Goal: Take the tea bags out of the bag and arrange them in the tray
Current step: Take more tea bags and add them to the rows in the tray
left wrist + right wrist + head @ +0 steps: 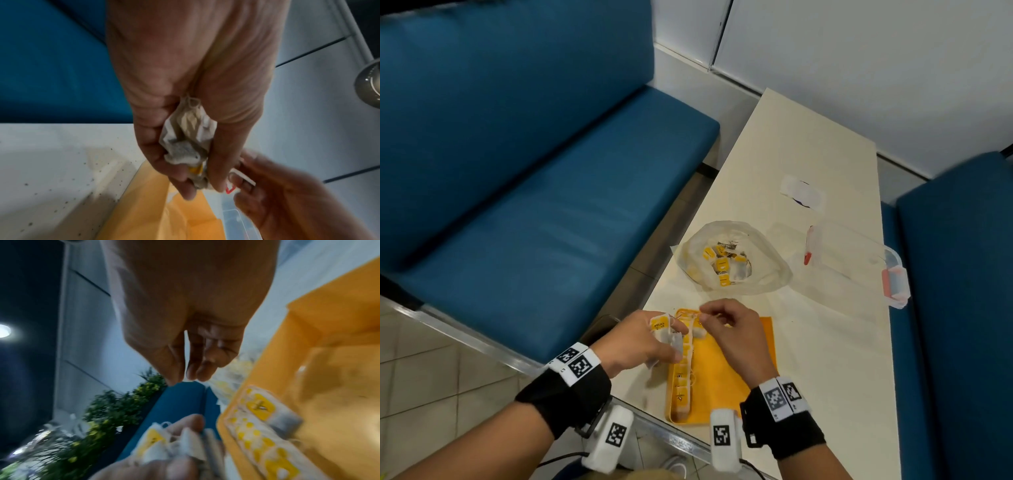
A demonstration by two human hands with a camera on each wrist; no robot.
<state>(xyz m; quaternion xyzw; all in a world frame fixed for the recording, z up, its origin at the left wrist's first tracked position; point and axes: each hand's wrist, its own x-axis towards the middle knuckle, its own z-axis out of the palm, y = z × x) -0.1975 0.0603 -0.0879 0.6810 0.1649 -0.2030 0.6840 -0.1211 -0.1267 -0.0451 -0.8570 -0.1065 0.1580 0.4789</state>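
— Several tea bags [667, 337] are bunched in the left hand [645, 346], fingers curled round them, just over the near-left edge of the table [835, 342]. One yellow tag [659, 324] sticks up above the knuckles.

— And the right hand [729, 329]?

— Raised over the far end of the yellow tray [736, 370], thumb and forefinger drawn together at the tips. From the head view it looks like it is pinching a thin string; the wrist view is too blurred to be sure, so I cannot tell whether anything is truly caught there.

— Where are the tea bags that are already laid down?

— A row of tea bags [683, 377] runs along the left side of the tray, near to far, lying flat with yellow tags showing. The tray's right part shows bare yellow.

— And the bag?

— The clear plastic bag [736, 257] sits farther back on the table, mouth open, with more tea bags [724, 265] heaped inside. It is well apart from both hands.

— Anything else on the table?

— A clear plastic box with pink clasps [859, 263] stands to the right of the bag, near the right edge, and a small white wrapper [803, 190] lies beyond it. Blue benches [534, 205] flank the table on both sides.
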